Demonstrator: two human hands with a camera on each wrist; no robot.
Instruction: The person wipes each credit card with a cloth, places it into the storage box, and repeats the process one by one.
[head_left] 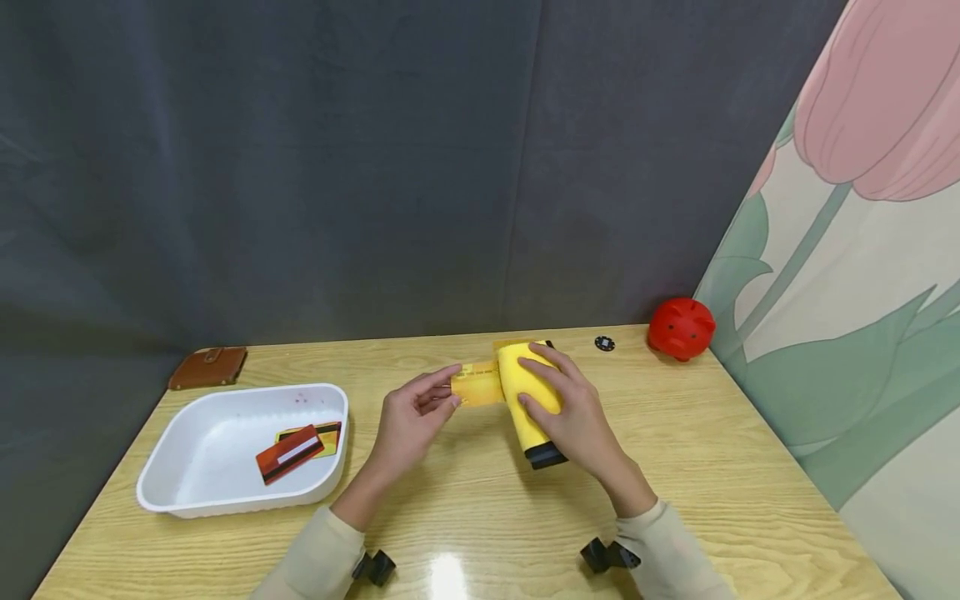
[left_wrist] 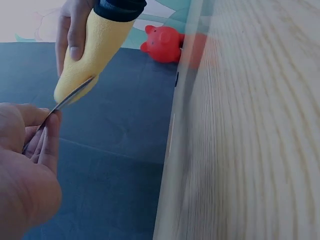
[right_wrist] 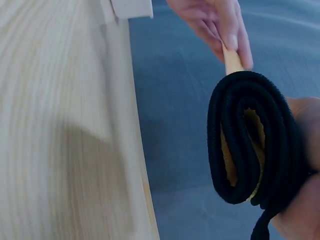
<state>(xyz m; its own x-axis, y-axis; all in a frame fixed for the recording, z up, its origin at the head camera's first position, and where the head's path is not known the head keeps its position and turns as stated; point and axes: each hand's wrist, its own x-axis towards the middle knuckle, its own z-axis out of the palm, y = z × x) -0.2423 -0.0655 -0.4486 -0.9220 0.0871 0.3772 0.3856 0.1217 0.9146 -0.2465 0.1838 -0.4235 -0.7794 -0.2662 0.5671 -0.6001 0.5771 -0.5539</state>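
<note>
My left hand (head_left: 411, 423) pinches a yellow-orange plastic card (head_left: 476, 387) by its left end, thumb on the near side. The card is held up over the table, edge-on in the left wrist view. In my right hand (head_left: 577, 417) is a yellow cloth (head_left: 513, 379) with a black border, folded into a thick roll and gripped from the right. The cloth covers the card's right end. In the right wrist view the layered black end of the cloth (right_wrist: 280, 135) faces the camera, and the card (right_wrist: 232, 61) comes out beyond it toward my left fingers.
On the left stands a white plastic tray (head_left: 161, 475) holding a red card (head_left: 288, 454) and a yellow card (head_left: 328, 439) that overlap. A brown leather wallet (head_left: 208, 368) lies behind it. At the back right are a black poker chip (head_left: 604, 343) and a red piggy bank (head_left: 681, 328).
</note>
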